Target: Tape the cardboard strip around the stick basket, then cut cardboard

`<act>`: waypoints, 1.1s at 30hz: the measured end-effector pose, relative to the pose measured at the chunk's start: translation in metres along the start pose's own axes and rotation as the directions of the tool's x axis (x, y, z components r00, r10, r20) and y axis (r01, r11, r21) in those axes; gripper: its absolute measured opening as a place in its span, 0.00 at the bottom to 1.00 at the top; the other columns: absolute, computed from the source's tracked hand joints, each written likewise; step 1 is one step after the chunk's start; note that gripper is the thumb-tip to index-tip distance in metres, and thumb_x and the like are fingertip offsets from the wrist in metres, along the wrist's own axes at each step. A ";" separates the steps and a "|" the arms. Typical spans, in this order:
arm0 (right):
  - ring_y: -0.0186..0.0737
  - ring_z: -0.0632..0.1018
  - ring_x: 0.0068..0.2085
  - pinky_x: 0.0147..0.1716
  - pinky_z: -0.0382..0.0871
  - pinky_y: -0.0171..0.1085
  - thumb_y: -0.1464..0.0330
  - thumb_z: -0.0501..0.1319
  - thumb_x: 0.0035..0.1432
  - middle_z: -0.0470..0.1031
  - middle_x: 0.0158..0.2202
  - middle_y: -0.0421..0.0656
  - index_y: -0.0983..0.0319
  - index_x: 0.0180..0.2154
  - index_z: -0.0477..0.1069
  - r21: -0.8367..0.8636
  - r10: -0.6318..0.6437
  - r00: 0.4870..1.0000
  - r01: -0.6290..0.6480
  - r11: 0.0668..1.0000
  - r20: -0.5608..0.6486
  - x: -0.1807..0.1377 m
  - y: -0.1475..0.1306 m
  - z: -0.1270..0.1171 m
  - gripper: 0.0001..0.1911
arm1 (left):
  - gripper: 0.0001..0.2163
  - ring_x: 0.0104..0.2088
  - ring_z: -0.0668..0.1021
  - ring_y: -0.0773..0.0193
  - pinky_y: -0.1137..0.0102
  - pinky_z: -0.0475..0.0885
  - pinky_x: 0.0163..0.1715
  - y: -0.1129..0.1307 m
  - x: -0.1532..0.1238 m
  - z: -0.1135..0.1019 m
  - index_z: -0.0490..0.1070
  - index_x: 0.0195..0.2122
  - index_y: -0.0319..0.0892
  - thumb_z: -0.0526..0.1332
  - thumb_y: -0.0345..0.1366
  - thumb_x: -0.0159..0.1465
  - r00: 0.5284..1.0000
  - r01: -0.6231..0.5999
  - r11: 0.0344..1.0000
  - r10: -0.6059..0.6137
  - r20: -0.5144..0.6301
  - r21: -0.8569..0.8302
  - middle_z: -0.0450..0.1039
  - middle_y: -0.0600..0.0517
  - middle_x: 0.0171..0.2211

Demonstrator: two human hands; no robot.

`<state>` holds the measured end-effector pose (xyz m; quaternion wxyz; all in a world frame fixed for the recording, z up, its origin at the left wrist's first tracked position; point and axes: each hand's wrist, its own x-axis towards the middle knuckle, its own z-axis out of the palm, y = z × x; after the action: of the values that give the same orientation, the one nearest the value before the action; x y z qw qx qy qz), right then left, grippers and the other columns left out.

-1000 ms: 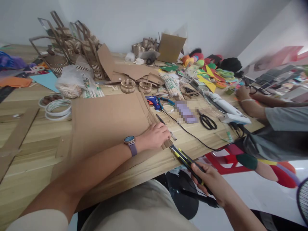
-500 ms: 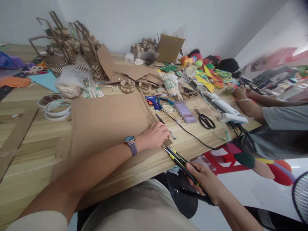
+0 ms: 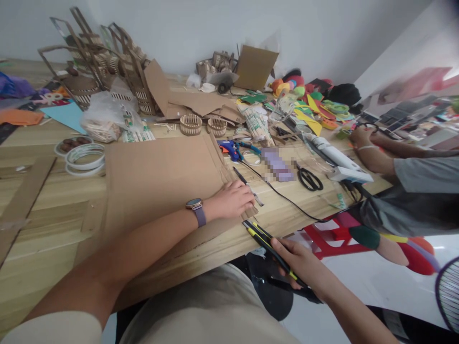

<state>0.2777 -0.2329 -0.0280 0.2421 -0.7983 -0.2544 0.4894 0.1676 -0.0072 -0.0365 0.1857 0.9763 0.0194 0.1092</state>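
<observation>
A large brown cardboard sheet point(image 3: 158, 177) lies flat on the wooden table point(image 3: 46, 224). My left hand point(image 3: 232, 200), with a watch on the wrist, presses down with curled fingers on narrow cut cardboard strips point(image 3: 247, 210) at the sheet's right edge. My right hand point(image 3: 299, 260) grips a black and yellow utility knife point(image 3: 261, 236) just off the table's near edge. The knife's tip points at the strips, close to my left fingers.
Tape rolls point(image 3: 85, 160) lie at the left, small woven baskets point(image 3: 191, 125) behind the sheet. A blue glue gun point(image 3: 229, 149), black scissors point(image 3: 309, 179), a black cable point(image 3: 287, 203) and coloured foam scraps point(image 3: 308, 107) crowd the right. Another person's arm point(image 3: 376, 160) rests at the far right.
My right hand has drawn the knife leftward along the table's edge, its tip nearer my left fingers. The left hand stays pressed on the strips.
</observation>
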 end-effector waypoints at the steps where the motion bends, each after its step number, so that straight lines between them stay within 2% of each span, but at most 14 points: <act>1: 0.31 0.66 0.12 0.11 0.55 0.31 0.41 0.52 0.56 0.66 0.17 0.34 0.58 0.28 0.63 -0.079 -0.051 0.997 0.047 0.996 -0.053 -0.001 0.000 0.000 0.27 | 0.10 0.51 0.66 0.55 0.60 0.61 0.53 -0.001 0.001 0.000 0.74 0.45 0.44 0.54 0.38 0.71 1.000 0.008 1.000 -0.008 0.009 -0.003 0.72 0.49 0.46; 2: 0.35 0.70 0.15 0.13 0.60 0.33 0.42 0.52 0.57 0.68 0.19 0.36 0.57 0.29 0.63 -0.169 -0.131 0.982 0.107 0.980 -0.133 -0.003 0.000 0.001 0.25 | 0.10 0.51 0.66 0.55 0.60 0.61 0.53 -0.001 0.002 0.001 0.74 0.45 0.45 0.54 0.39 0.71 1.000 0.014 1.000 -0.014 0.018 -0.005 0.72 0.49 0.46; 3: 0.38 0.74 0.18 0.16 0.64 0.35 0.44 0.53 0.57 0.70 0.21 0.38 0.57 0.30 0.64 -0.265 -0.229 0.946 0.167 0.950 -0.228 -0.004 0.001 0.001 0.23 | 0.10 0.51 0.66 0.54 0.59 0.61 0.53 -0.002 0.002 0.001 0.74 0.45 0.45 0.54 0.39 0.71 0.999 0.020 1.000 -0.019 0.026 -0.006 0.72 0.50 0.47; 5: 0.45 0.79 0.27 0.23 0.71 0.38 0.47 0.56 0.57 0.75 0.27 0.42 0.57 0.38 0.67 -0.435 -0.435 0.821 0.261 0.862 -0.370 -0.008 0.002 0.003 0.21 | 0.10 0.52 0.66 0.54 0.59 0.61 0.53 -0.003 0.003 0.002 0.74 0.45 0.45 0.54 0.40 0.70 0.999 0.025 1.000 -0.025 0.038 -0.006 0.72 0.50 0.47; 6: 0.47 0.80 0.31 0.26 0.73 0.40 0.48 0.57 0.58 0.77 0.32 0.44 0.57 0.44 0.68 -0.495 -0.510 0.770 0.295 0.817 -0.382 -0.011 0.001 0.004 0.21 | 0.10 0.52 0.66 0.54 0.59 0.61 0.53 -0.004 0.004 0.003 0.73 0.45 0.46 0.54 0.41 0.70 0.999 0.025 1.000 -0.025 0.044 -0.005 0.72 0.50 0.47; 7: 0.48 0.81 0.35 0.30 0.75 0.41 0.50 0.57 0.59 0.78 0.36 0.46 0.57 0.49 0.67 -0.537 -0.560 0.748 0.326 0.778 -0.357 -0.013 0.001 0.005 0.22 | 0.10 0.52 0.65 0.54 0.59 0.61 0.53 -0.005 0.004 0.003 0.73 0.46 0.46 0.54 0.41 0.70 0.999 0.025 1.000 -0.025 0.048 -0.004 0.72 0.51 0.48; 10: 0.46 0.81 0.44 0.38 0.76 0.41 0.57 0.55 0.62 0.77 0.45 0.47 0.55 0.55 0.68 -0.586 -0.617 0.760 0.409 0.700 -0.207 -0.018 -0.003 0.007 0.21 | 0.11 0.52 0.66 0.54 0.59 0.61 0.53 -0.006 0.003 0.005 0.73 0.46 0.47 0.54 0.42 0.71 0.998 0.027 1.000 -0.026 0.053 -0.009 0.72 0.51 0.48; 16: 0.45 0.80 0.43 0.44 0.76 0.41 0.63 0.55 0.61 0.77 0.42 0.48 0.58 0.58 0.69 -0.569 -0.649 0.752 0.487 0.662 -0.113 -0.022 -0.006 0.003 0.24 | 0.10 0.51 0.66 0.55 0.61 0.61 0.52 -0.008 0.004 0.007 0.73 0.45 0.48 0.55 0.42 0.70 0.999 0.028 0.999 -0.027 0.021 -0.029 0.72 0.53 0.48; 21: 0.45 0.79 0.46 0.45 0.75 0.41 0.63 0.55 0.61 0.76 0.45 0.48 0.57 0.58 0.68 -0.541 -0.659 0.740 0.501 0.675 -0.136 -0.020 0.000 0.008 0.24 | 0.09 0.52 0.66 0.55 0.61 0.60 0.52 -0.009 0.005 0.009 0.74 0.44 0.49 0.55 0.42 0.70 0.999 0.032 0.999 -0.032 0.012 -0.038 0.73 0.53 0.48; 26: 0.42 0.80 0.37 0.37 0.77 0.38 0.62 0.56 0.62 0.76 0.36 0.46 0.60 0.57 0.69 -0.533 -0.644 0.752 0.491 0.689 -0.140 -0.022 0.003 0.014 0.23 | 0.09 0.52 0.66 0.55 0.60 0.60 0.52 -0.009 0.005 0.008 0.73 0.44 0.48 0.55 0.41 0.70 0.999 0.038 0.998 -0.037 0.012 -0.049 0.73 0.54 0.48; 30: 0.43 0.80 0.40 0.40 0.77 0.39 0.63 0.55 0.62 0.76 0.39 0.47 0.60 0.57 0.70 -0.523 -0.675 0.723 0.524 0.673 -0.144 -0.023 0.002 0.018 0.23 | 0.08 0.53 0.66 0.55 0.60 0.61 0.53 -0.007 0.004 0.006 0.74 0.43 0.48 0.56 0.41 0.70 0.999 0.046 0.997 -0.046 0.011 -0.057 0.72 0.53 0.47; 33: 0.43 0.80 0.37 0.37 0.77 0.38 0.63 0.55 0.62 0.76 0.37 0.47 0.60 0.57 0.70 -0.534 -0.684 0.715 0.525 0.663 -0.145 -0.024 0.001 0.021 0.23 | 0.08 0.53 0.66 0.55 0.60 0.61 0.53 -0.006 0.004 0.005 0.74 0.43 0.48 0.56 0.40 0.70 0.999 0.048 0.997 -0.047 0.013 -0.058 0.72 0.53 0.47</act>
<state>0.2490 -0.2464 -0.0211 0.2376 -0.7689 -0.5710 0.1622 0.1728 -0.0028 -0.0422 0.2168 0.9704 0.0385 0.0998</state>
